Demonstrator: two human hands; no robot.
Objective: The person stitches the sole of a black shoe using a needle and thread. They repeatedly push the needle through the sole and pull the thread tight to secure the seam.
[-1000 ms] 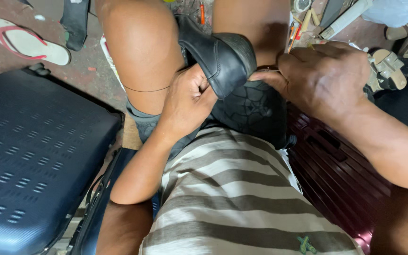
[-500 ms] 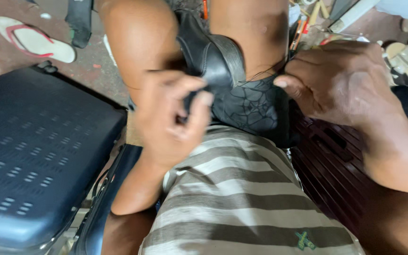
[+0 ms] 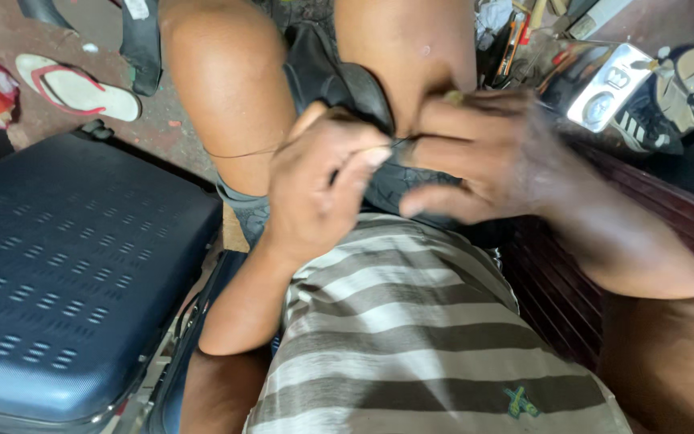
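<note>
Blue hard-shell suitcase (image 3: 66,273) at left, white-and-red flip-flop (image 3: 78,88) beyond, striped sneaker (image 3: 644,120) at right

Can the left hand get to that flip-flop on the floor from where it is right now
Probably not easily. The left hand is at the black shoe between the knees, and the raised left knee sits between it and the white and red flip-flop.

The shoe (image 3: 339,84) is black. The suitcase (image 3: 66,273) is dark blue with rows of small dashes. The shirt (image 3: 411,337) carries grey and cream stripes. The sandal (image 3: 82,88) is white with a red strap. The floor (image 3: 162,120) is reddish brown.
</note>
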